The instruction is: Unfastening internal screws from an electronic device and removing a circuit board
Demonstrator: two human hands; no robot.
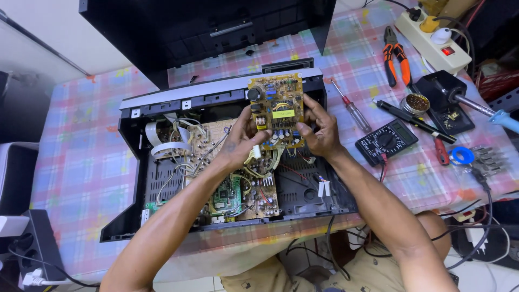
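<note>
Tan circuit board [276, 111] held tilted up over the open black device case [130, 216], both hands on it. Left hand [241, 141] pinches the board's lower left edge, fingers narrow and closed on it. Right hand [320, 130] grips the right edge, thumb at the bottom corner. Board looks lifted free of its seat, but wires [277, 157] at its lower end seem to run down into the case, so it reads as partly out, not fully detached; can't tell for sure. Small yellow rectangular label [283, 114] sits mid-board. Below, a bigger tan board [208, 141] and a small green board [227, 196] remain in the case, with white ribbon cable [162, 147] on the left. The case's black cover [205, 27] is off and lies behind on the checked tablecloth [81, 162].

Right of the case: clear-handled screwdriver [352, 114], black multimeter [386, 141], orange-handled pliers [394, 59], soldering iron stand [446, 103], blue tape roll [461, 156], white power strip [432, 40] with red switch at top right.
</note>
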